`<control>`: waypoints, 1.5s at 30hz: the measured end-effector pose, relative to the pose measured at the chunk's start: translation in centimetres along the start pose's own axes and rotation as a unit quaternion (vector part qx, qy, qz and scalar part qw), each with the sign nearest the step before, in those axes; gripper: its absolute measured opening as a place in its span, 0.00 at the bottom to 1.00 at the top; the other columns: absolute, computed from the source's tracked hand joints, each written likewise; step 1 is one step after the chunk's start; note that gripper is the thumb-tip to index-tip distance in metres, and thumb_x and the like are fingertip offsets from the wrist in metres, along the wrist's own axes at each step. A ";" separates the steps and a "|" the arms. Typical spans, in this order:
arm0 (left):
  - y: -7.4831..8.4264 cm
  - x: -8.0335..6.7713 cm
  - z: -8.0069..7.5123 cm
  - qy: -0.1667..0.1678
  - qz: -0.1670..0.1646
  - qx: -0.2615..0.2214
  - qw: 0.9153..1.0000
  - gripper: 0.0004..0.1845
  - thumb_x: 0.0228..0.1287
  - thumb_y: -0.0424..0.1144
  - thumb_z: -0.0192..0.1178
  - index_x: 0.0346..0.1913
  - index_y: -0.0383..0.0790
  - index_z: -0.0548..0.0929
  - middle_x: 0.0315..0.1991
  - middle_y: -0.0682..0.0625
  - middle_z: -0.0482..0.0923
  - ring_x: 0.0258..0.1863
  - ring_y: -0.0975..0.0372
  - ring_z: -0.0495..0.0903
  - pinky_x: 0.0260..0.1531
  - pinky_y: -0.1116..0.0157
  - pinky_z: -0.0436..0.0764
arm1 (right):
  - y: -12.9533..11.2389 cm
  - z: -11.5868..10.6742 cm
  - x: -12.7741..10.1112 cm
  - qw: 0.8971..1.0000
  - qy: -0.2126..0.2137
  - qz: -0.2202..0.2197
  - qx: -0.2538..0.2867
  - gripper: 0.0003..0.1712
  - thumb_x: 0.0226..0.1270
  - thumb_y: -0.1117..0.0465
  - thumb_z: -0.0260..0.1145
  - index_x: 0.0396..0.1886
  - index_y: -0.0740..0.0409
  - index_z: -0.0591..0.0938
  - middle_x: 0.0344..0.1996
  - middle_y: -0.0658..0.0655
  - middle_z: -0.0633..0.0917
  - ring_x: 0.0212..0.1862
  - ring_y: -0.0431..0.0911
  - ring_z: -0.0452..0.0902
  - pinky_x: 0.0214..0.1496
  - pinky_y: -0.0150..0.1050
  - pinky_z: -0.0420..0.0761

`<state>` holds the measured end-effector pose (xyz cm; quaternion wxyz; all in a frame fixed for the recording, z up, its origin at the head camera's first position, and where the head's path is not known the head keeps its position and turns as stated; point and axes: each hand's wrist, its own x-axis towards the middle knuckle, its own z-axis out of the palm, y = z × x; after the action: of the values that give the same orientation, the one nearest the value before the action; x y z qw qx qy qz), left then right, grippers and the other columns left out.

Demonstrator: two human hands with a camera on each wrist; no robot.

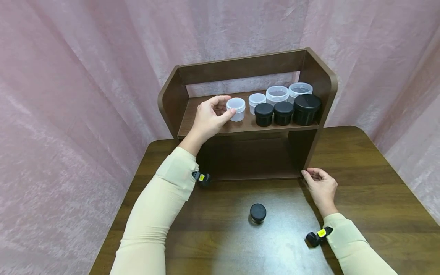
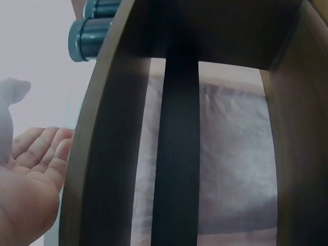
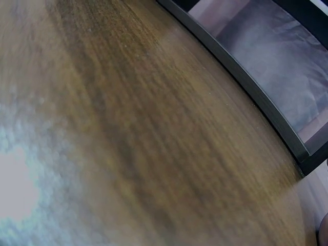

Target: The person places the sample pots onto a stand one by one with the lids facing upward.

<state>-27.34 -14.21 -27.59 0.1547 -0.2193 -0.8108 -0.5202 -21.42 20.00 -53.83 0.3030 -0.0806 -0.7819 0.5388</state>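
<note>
My left hand point(image 1: 210, 116) holds a small frosted clear jar point(image 1: 236, 110) at the upper board of a brown wooden shelf point(image 1: 206, 110), thumb in front and fingers behind. Whether the jar's base touches the board cannot be told. In the left wrist view the left hand point(image 2: 31, 179) shows beside the shelf's side panel point(image 2: 84, 148), with the jar not discernible. Down at the shelf's lower right corner, my right hand point(image 1: 321, 187) grips the foot of the side panel point(image 1: 311, 152) between thumb and fingers.
Right of the held jar stand another small clear jar point(image 1: 256, 101) and two larger clear jars point(image 1: 277, 95). Before them are small black jars point(image 1: 263, 114) and a bigger black jar point(image 1: 306, 110). A black-lidded jar point(image 1: 258, 212) stands on the wooden table point(image 1: 213, 229). Pink curtains point(image 1: 103, 76) hang behind.
</note>
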 end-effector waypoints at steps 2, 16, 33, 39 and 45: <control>-0.3 0.5 0.1 0.001 -0.015 0.001 1.000 0.20 0.59 0.40 0.68 0.53 0.36 0.81 0.41 0.47 0.83 0.38 0.62 0.81 0.42 0.67 0.80 | -0.2 0.1 -0.1 1.000 -0.001 0.000 0.001 0.11 0.52 0.60 0.77 0.30 0.63 0.87 0.24 0.47 0.86 0.25 0.25 0.77 0.27 0.18 0.73; -1.4 2.3 0.3 -0.019 -0.109 0.035 0.993 0.22 0.61 0.43 0.66 0.57 0.40 0.79 0.45 0.49 0.82 0.43 0.63 0.80 0.43 0.69 0.78 | -0.3 0.4 -0.2 1.000 -0.009 -0.006 -0.003 0.11 0.52 0.59 0.77 0.30 0.61 0.87 0.22 0.40 0.84 0.26 0.25 0.77 0.27 0.18 0.73; -1.8 2.8 1.2 -0.041 -0.088 0.044 0.994 0.25 0.64 0.42 0.64 0.63 0.38 0.76 0.47 0.47 0.81 0.43 0.63 0.79 0.45 0.71 0.78 | -0.2 0.1 0.1 1.000 -0.005 -0.011 -0.009 0.11 0.52 0.59 0.77 0.29 0.61 0.87 0.22 0.33 0.82 0.26 0.24 0.76 0.28 0.18 0.73; -1.5 2.8 1.3 -0.046 -0.080 0.050 0.994 0.26 0.65 0.42 0.63 0.63 0.37 0.75 0.47 0.47 0.81 0.43 0.63 0.80 0.45 0.71 0.77 | -0.1 0.0 0.1 1.000 -0.003 -0.004 -0.008 0.11 0.52 0.59 0.77 0.30 0.61 0.87 0.21 0.33 0.82 0.26 0.25 0.76 0.27 0.18 0.73; -1.6 2.7 1.4 -0.047 -0.079 0.049 0.995 0.26 0.66 0.43 0.62 0.64 0.39 0.75 0.49 0.47 0.82 0.44 0.64 0.80 0.45 0.72 0.78 | 0.0 0.1 0.0 1.000 0.001 -0.009 -0.008 0.10 0.52 0.60 0.77 0.29 0.61 0.86 0.21 0.32 0.80 0.25 0.25 0.76 0.28 0.17 0.73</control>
<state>-30.57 -12.96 -28.14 0.0856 -0.1711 -0.8564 -0.4796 -21.48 19.95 -53.82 0.3075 -0.0765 -0.7865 0.5301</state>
